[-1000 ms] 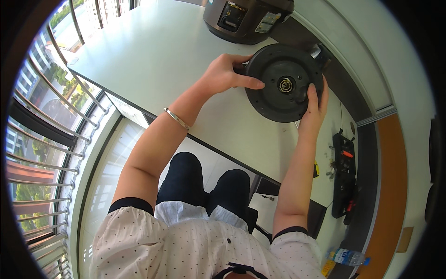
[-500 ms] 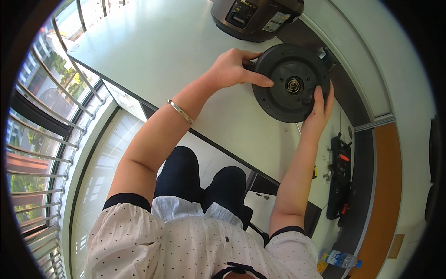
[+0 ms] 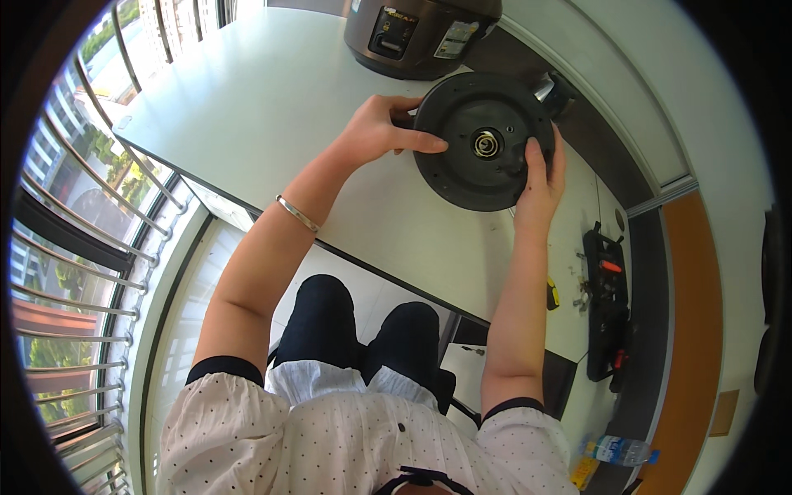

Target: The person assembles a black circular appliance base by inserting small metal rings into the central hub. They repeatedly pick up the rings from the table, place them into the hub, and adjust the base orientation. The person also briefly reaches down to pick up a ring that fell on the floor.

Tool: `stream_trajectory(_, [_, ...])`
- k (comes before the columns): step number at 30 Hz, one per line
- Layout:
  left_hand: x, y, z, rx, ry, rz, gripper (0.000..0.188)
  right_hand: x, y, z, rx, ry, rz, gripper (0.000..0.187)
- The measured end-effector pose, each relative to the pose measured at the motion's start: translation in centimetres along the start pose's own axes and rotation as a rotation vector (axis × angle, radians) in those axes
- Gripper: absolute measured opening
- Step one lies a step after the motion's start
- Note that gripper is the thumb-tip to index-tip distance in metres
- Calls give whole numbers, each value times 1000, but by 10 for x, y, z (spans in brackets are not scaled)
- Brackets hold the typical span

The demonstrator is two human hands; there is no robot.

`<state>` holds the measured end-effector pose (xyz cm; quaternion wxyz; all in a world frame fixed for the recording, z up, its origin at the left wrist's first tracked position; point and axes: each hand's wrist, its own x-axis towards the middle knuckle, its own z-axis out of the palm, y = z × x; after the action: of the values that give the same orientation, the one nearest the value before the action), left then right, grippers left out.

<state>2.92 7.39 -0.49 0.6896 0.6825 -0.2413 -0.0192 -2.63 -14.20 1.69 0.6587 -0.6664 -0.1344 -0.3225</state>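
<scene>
The left hand (image 3: 378, 134) and right hand (image 3: 540, 181) hold the black disc (image 3: 458, 180) in front of the cooker (image 3: 422, 41) over the white counter (image 3: 264, 107), fingers parted around its rim, thumbs on its face, so one slackened grip might let it tip and drop.

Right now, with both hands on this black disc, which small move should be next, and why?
Perhaps slide the left grip slightly outward: its thumb lies on the black disc, pointing toward the exposed coil, while the right grip holds the opposite side.
</scene>
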Motion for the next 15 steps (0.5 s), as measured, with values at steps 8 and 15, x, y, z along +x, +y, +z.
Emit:
stream_trajectory(8, [5,19,6,23,-24,-15,52,4,-3,-3,111,36,67,44])
stream_trajectory(15, [15,30,11,66,-31,-58,48,7,9,-14,156,72,63,44])
